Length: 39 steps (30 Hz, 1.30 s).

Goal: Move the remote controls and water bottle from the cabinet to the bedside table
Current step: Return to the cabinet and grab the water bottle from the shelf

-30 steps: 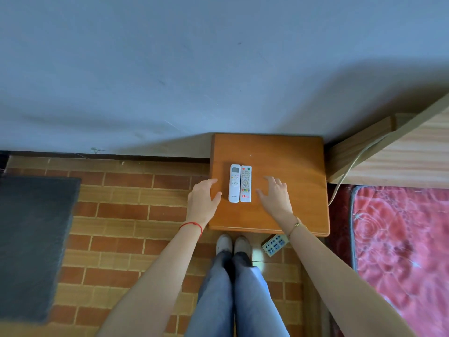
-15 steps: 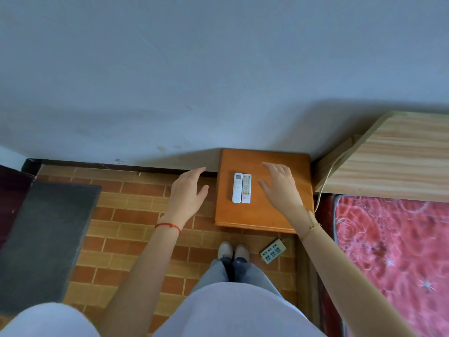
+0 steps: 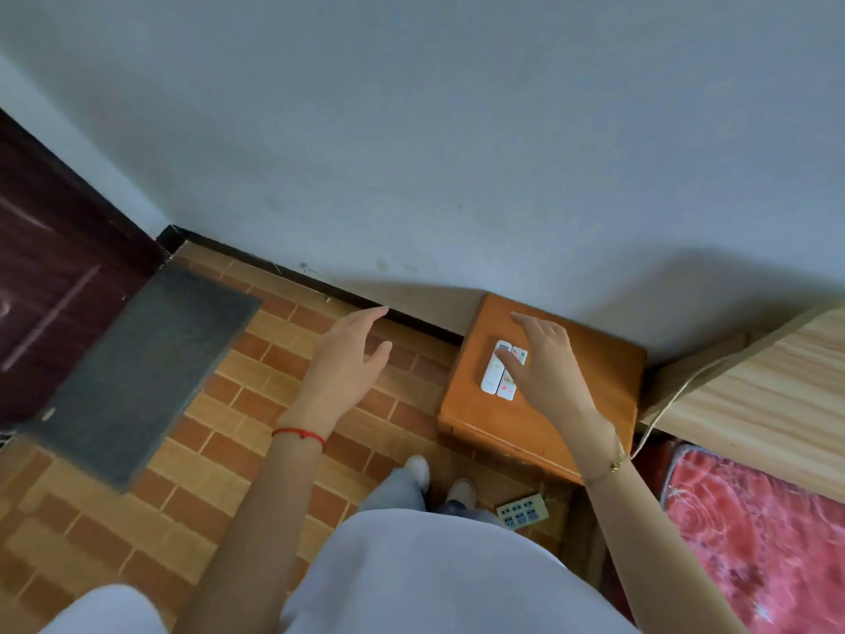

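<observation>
- The two white, slim plastic remote controls [image 3: 502,370] lie side by side, touching along their long edges, on the top of the small orange-brown wooden bedside table [image 3: 590,382] that stands against the pale blue wall [image 3: 457,130].
- The right hand [image 3: 544,372] is above them with the fingers spread and straight; it holds nothing. Its thumb covers a part of the remotes, and I cannot tell for sure whether it touches them or only passes over them.
- The left hand [image 3: 347,368] is relaxed, with the fingers extended and nothing in it, over the brick-pattern tiled floor [image 3: 228,427], well apart from the table.
- No water bottle and no cabinet are visible in this view, so in my judgement this part of the task is not yet done.
- Risk: if the right hand brushes the remotes when it moves sideways, it could push them out of line or toward the table edge, because they are light and the wood is smooth.
- Risk: a white power strip [image 3: 521,512] lies on the floor just beside the white shoes [image 3: 434,478], and a thin pale cord [image 3: 676,395] hangs between the table and the light wooden headboard [image 3: 768,404]. A step to the right could catch either one.
- Risk: the dark grey rectangular slab [image 3: 137,372] near the dark brown door [image 3: 50,276] sits to the left; a turn without looking may hit it.
</observation>
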### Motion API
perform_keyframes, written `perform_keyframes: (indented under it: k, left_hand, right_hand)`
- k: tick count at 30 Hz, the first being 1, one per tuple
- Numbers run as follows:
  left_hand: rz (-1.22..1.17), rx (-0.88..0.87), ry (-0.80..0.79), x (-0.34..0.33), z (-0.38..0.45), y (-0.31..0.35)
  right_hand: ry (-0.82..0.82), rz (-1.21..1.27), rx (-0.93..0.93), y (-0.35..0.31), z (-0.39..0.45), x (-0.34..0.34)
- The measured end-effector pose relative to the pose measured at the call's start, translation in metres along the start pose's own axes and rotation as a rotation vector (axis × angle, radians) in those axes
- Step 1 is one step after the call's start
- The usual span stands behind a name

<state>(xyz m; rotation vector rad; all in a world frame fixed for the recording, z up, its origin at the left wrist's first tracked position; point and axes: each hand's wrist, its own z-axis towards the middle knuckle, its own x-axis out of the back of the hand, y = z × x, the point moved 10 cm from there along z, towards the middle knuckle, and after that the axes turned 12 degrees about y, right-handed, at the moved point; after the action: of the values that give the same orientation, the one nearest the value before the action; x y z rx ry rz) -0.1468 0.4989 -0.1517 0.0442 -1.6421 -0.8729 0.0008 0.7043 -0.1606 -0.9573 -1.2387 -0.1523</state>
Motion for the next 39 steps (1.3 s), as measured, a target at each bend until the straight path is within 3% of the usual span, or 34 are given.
perform_keyframes:
  k: [8, 18, 29, 39]
  left_hand:
    - [0.006, 0.196, 0.210, 0.089, -0.054, -0.077]
    - [0.049, 0.528, 0.470, 0.200, -0.155, -0.230]
    - [0.170, 0.915, 0.685, 0.335, -0.293, -0.392]
    - [0.157, 1.173, 0.862, 0.400, -0.399, -0.481]
  right_hand:
    - [-0.193, 0.003, 0.263, -0.115, 0.003, -0.048]
    - [-0.423, -0.022, 0.660, -0.309, -0.048, -0.161]
    - [-0.658, 0.085, 1.042, -0.559, -0.186, -0.302]
    - [-0.854, 0.112, 1.326, -0.703, -0.310, -0.384]
